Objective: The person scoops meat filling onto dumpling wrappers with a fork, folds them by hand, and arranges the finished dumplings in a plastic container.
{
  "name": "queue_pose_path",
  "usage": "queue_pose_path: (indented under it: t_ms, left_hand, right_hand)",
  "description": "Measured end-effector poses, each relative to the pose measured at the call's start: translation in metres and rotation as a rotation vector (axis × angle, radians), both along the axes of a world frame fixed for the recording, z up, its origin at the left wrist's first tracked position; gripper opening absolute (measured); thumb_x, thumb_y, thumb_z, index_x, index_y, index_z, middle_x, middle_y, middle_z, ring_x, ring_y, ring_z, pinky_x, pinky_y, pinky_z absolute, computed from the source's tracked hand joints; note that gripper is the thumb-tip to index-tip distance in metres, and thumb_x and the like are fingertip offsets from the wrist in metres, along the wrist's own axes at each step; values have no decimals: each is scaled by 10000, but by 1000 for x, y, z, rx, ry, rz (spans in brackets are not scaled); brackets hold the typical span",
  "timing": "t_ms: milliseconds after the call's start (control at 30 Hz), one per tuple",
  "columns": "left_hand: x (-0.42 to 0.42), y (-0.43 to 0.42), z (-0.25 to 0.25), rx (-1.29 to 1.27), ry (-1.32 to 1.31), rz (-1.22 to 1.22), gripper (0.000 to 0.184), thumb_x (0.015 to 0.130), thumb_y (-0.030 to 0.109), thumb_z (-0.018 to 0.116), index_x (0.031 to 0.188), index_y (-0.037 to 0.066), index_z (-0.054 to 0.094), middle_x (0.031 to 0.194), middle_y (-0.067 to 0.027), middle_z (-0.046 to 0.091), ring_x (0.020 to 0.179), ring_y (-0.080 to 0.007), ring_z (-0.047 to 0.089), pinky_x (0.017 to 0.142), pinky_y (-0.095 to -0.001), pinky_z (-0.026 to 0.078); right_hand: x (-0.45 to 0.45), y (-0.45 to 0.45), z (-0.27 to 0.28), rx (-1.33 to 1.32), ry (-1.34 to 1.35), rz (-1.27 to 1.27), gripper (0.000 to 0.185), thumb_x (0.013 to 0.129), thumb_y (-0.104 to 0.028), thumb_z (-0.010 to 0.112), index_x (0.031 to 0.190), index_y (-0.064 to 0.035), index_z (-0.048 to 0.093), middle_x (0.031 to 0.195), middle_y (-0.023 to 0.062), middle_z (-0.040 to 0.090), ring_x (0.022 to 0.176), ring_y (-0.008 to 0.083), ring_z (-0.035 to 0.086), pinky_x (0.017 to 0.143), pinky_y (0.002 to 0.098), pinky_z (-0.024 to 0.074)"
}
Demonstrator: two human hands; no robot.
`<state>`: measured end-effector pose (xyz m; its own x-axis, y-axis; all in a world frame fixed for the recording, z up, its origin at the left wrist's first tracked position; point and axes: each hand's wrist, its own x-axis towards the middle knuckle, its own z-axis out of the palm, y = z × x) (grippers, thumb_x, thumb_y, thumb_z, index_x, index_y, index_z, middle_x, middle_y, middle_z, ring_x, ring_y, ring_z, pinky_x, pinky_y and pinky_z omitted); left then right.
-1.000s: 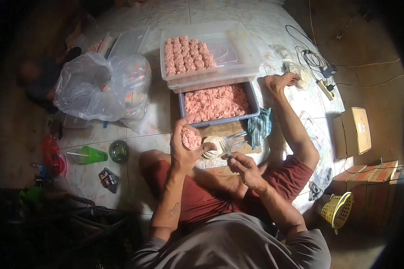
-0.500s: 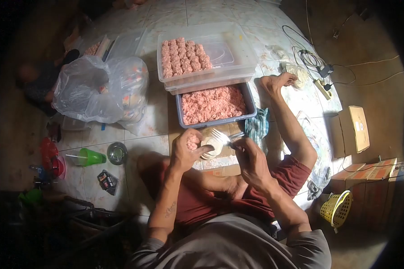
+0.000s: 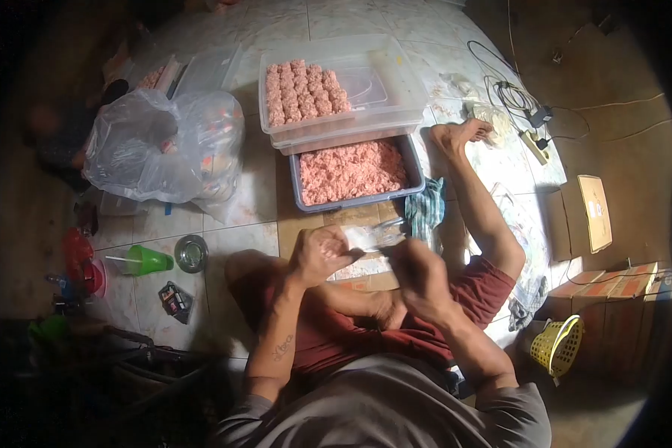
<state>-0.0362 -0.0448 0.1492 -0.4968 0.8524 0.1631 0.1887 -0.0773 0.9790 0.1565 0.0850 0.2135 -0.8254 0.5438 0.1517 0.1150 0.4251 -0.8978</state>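
My left hand (image 3: 319,257) curls closed in front of the tub, with pinkish minced meat (image 3: 334,240) partly showing in its palm. My right hand (image 3: 418,272), smeared by motion, is closed beside it at about the same height. Between the two hands is a blurred white patch (image 3: 362,238), where the fork and the round white pieces cannot be told apart. Just beyond them stands a blue-grey tub (image 3: 360,203) heaped with minced meat (image 3: 351,172). Above it, a clear plastic container (image 3: 396,82) holds rows of shaped meat portions (image 3: 305,93).
A bulky clear plastic bag (image 3: 134,149) stands at left, near a green cup (image 3: 145,260) and a glass ashtray (image 3: 192,254). A checked cloth (image 3: 424,209) lies right of the tub. Cables (image 3: 508,97), a power strip (image 3: 534,147) and a yellow basket (image 3: 556,347) are farther right.
My right hand has moved slightly and become blurred. The fork tines and round white pieces, distinct before, are now a white smear. My left hand has shifted a little down.
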Motion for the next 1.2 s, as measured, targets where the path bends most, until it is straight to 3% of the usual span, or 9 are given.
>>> queue_pose_path:
  t_ms: [100,267,333,400,567,867,1067,1167,1200]
  left_hand:
    - [1,9,2,-257,380,99,282,775,120,879,903,31,643,813,-18,693,740,-102,627,662,-292,520]
    - [7,-9,-5,39,-272,-90,298,747,22,864,926,25,625,855,-37,673,743,-107,589,679,-295,508]
    - [8,6,-7,-269,370,50,330,727,-40,859,964,9,635,935,-47,687,803,-116,625,716,-285,522]
    - [10,-1,4,110,-205,35,257,733,31,871,887,44,666,824,-31,695,740,-123,626,705,-284,518]
    - [14,9,8,-239,269,68,289,739,175,893,833,31,661,812,-84,714,759,-195,678,717,-333,521]
    - [1,-12,-20,-24,-145,-19,300,753,169,874,956,40,693,828,-85,680,787,-220,664,796,-349,550]
    - [6,-8,-118,-71,147,45,471,736,389,899,1002,58,696,885,-125,691,969,-343,664,1048,-493,452]
    - [9,-8,-109,-196,320,172,318,759,255,896,862,52,674,873,-89,681,912,-245,639,982,-366,490]
    - [4,-10,-113,-231,201,126,515,771,376,867,1052,20,623,933,-148,684,897,-317,662,937,-408,522]
  right_hand:
    - [-4,-5,-6,23,-90,24,82,919,47,617,998,26,618,880,212,618,771,320,626,699,394,489]
    - [0,-2,4,-3,-64,71,128,921,36,632,1048,21,624,914,213,643,811,326,655,732,395,505]
    - [-6,1,-15,85,-80,118,65,933,12,629,991,38,611,894,228,621,803,369,642,717,424,492]
    - [1,-1,18,-95,-5,6,66,934,0,622,975,48,601,884,246,606,793,434,611,705,436,489]
    - [-4,4,-11,157,-56,153,29,942,34,620,971,33,623,839,168,626,778,219,641,692,362,503]
    - [-20,17,10,-113,-185,126,127,928,-8,618,1040,35,658,973,236,674,936,343,667,827,401,517]
    - [-120,74,-21,629,-81,351,111,934,-91,549,926,-1,613,878,184,643,769,420,644,662,493,529]
    - [-164,77,-52,746,-205,349,156,948,-129,505,870,-28,594,869,175,644,753,398,651,669,520,523]
    - [-176,74,-62,790,-210,377,154,940,-135,502,860,-40,593,845,173,641,747,383,650,669,512,526]
